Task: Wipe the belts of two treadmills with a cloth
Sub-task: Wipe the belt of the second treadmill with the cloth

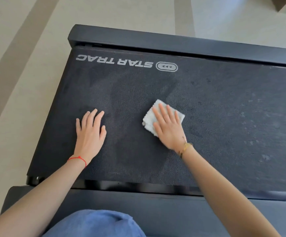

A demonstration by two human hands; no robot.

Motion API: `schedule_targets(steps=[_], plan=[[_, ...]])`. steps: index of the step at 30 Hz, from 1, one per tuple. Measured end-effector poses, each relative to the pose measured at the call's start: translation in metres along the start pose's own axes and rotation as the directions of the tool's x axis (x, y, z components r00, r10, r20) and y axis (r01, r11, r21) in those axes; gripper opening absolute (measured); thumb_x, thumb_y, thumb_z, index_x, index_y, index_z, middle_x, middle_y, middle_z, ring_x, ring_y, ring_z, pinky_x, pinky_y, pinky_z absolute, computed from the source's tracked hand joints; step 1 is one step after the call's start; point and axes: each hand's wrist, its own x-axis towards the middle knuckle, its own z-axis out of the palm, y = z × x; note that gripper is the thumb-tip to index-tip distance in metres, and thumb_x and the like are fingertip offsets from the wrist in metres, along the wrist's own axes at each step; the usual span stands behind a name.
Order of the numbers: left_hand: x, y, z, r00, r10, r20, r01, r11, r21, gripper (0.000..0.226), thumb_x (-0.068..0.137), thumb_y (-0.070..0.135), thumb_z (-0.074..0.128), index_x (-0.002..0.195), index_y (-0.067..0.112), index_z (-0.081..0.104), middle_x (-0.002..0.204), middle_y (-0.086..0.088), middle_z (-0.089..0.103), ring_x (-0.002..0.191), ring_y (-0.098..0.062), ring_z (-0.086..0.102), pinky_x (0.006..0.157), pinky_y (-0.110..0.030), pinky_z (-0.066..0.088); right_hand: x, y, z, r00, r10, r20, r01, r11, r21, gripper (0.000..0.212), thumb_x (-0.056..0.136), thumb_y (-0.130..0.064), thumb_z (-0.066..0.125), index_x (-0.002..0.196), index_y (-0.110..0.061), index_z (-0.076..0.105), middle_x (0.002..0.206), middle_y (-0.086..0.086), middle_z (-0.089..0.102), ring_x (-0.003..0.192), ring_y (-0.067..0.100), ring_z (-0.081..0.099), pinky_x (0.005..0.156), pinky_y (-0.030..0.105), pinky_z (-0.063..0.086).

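A black treadmill belt (215,117) with a white STAR TRAC logo fills the middle of the view. A folded white cloth (150,117) lies on the belt near its centre. My right hand (168,127) presses flat on the cloth, fingers spread, covering most of it. My left hand (90,130) rests flat on the bare belt to the left, holding nothing. Pale dusty specks mark the belt to the right of the cloth; the part around my hands looks darker.
Black side rails (173,43) run along the far and near edges of the belt. The belt's end is at the left, with pale floor (19,82) beyond. My knee in blue fabric (96,224) is at the bottom.
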Motion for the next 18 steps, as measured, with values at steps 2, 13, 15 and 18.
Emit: schedule_targets(steps=[2,13,15,18], plan=[[-0.015,-0.001,-0.008,0.996,0.085,0.015,-0.085,0.996,0.014,0.048,0.101,0.017,0.050,0.148,0.012,0.043,0.155,-0.013,0.040,0.146,-0.035,0.032,0.118,-0.064,0.024,0.020,-0.001,-0.001,0.997,0.074,-0.020,-0.074,0.997,0.025,0.055,0.107,-0.039,0.022,0.158,-0.027,0.006,0.166,-0.002,-0.003,0.153,0.025,-0.006,0.122,0.049,-0.004],[-0.026,0.036,0.005,0.990,0.131,0.059,-0.133,0.991,0.017,0.052,0.100,0.022,0.045,0.152,0.017,0.039,0.159,-0.007,0.035,0.150,-0.031,0.027,0.119,-0.062,0.022,-0.038,-0.062,0.020,0.999,0.015,-0.043,-0.014,0.999,0.034,0.058,0.107,-0.036,0.023,0.159,-0.021,0.001,0.166,-0.003,-0.005,0.152,0.024,-0.011,0.122,0.050,-0.005],[-0.030,0.041,0.010,0.993,0.108,0.053,-0.108,0.994,0.005,0.052,0.100,0.020,0.046,0.151,0.018,0.040,0.159,-0.008,0.035,0.150,-0.032,0.026,0.120,-0.064,0.018,-0.067,-0.071,0.030,0.997,-0.064,-0.032,0.064,0.998,0.004,0.058,0.106,-0.038,0.021,0.159,-0.021,0.002,0.166,-0.004,-0.005,0.152,0.022,-0.011,0.123,0.049,-0.003],[-0.032,0.045,0.013,0.996,0.083,0.038,-0.082,0.997,-0.016,0.051,0.099,0.017,0.046,0.150,0.018,0.042,0.159,-0.009,0.036,0.150,-0.033,0.026,0.119,-0.066,0.017,-0.103,-0.059,0.035,0.997,-0.077,-0.026,0.077,0.997,-0.009,0.059,0.105,-0.044,0.020,0.159,-0.025,0.002,0.166,-0.009,-0.003,0.153,0.017,-0.009,0.123,0.044,-0.002]])
